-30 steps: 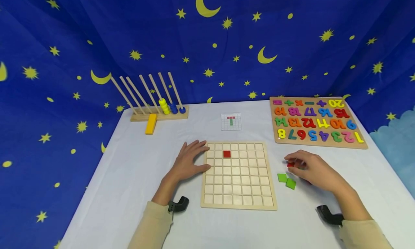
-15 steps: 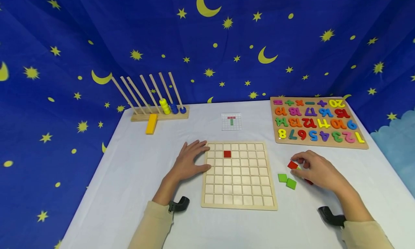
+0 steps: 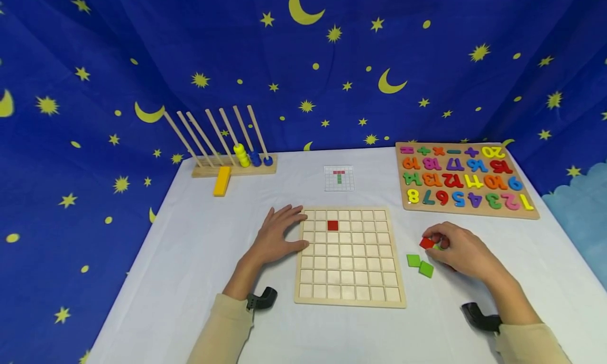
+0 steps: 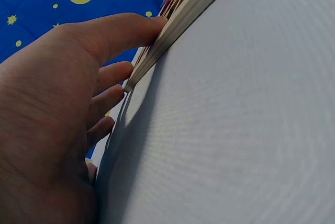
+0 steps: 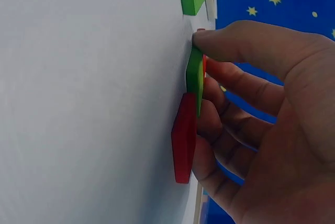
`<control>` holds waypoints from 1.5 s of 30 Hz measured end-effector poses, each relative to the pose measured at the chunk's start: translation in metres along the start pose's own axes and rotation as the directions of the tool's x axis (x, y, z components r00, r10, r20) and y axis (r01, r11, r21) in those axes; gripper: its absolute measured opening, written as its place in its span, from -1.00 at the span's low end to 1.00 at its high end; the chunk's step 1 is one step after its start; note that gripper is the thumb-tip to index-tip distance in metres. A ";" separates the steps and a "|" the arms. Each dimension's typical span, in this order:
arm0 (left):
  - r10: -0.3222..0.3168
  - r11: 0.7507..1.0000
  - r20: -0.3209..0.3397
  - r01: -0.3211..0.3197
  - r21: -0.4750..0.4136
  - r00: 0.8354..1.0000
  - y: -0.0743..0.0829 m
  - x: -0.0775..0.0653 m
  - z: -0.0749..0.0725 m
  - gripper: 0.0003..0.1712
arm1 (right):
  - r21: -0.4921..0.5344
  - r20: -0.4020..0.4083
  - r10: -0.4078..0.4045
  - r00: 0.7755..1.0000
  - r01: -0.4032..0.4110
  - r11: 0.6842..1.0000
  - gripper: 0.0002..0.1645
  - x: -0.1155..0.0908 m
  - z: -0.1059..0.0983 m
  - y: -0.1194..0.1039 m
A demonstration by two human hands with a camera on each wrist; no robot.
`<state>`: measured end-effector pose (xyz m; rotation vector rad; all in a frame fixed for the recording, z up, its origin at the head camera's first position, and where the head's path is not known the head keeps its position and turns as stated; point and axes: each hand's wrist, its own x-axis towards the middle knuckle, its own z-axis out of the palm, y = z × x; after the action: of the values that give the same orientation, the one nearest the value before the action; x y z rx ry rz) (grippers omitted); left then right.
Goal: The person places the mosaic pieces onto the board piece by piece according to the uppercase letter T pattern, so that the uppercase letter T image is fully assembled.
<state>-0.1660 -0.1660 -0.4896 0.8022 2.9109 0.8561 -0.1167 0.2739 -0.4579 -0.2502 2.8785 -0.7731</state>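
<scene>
My right hand [image 3: 462,251] pinches a small red square tile [image 3: 427,243] between thumb and fingertips, low over the table right of the board. Under that hand lie a green tile [image 5: 194,75] and a second red tile [image 5: 184,140], mostly hidden in the head view. Two more green tiles [image 3: 413,261] lie between the hand and the board. My left hand [image 3: 275,237] rests with spread fingers at the left edge of the wooden grid board [image 3: 339,269]; its thumb [image 4: 131,30] touches the rim. One red tile [image 3: 333,225] sits in a cell of the second row from the top.
Behind the board lies a pattern card [image 3: 339,178] with a red and green T. A number puzzle board [image 3: 469,179] stands at the back right. At the back left is a peg rack [image 3: 234,166] with beads, and a yellow block [image 3: 221,181] in front of it.
Around the red tile, my right fingers have shifted slightly; more of that tile shows now than a second ago. My left hand and the board have stayed in place.
</scene>
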 end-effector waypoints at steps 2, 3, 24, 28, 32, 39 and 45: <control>-0.005 1.000 0.004 0.005 -0.001 1.000 0.000 0.000 0.001 -0.22 | -0.004 -0.004 0.000 1.000 0.000 1.000 -0.61 0.000 0.001 -0.001; -0.005 1.000 0.004 0.005 0.000 1.000 0.000 0.000 0.001 -0.22 | -0.008 -0.011 -0.002 1.000 0.002 1.000 -0.62 -0.001 0.001 -0.002; -0.021 1.000 0.006 0.021 0.000 1.000 0.001 0.001 -0.001 -0.23 | 0.000 -0.028 -0.028 0.999 0.028 1.000 -0.59 0.002 0.000 -0.008; -0.022 1.000 0.008 0.022 0.007 1.000 0.001 0.000 -0.001 -0.22 | 0.003 -0.026 -0.040 0.999 0.040 0.999 -0.60 0.004 0.000 -0.009; -0.024 1.000 0.009 0.023 0.004 1.000 0.001 0.000 -0.001 -0.22 | 0.005 -0.020 -0.043 0.999 0.043 0.999 -0.59 0.006 0.000 -0.010; -0.014 1.000 0.006 0.014 0.019 1.000 0.000 0.001 0.000 -0.22 | 0.008 -0.007 -0.046 0.999 0.046 0.999 -0.60 0.007 0.000 -0.010; -0.010 1.000 0.002 0.010 0.013 1.000 0.000 0.001 0.000 -0.21 | 0.007 -0.006 -0.050 0.999 0.050 0.999 -0.61 0.009 0.000 -0.011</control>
<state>-0.1668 -0.1657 -0.4899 0.7890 2.9190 0.8358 -0.1236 0.2626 -0.4533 -0.3212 2.8841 -0.7938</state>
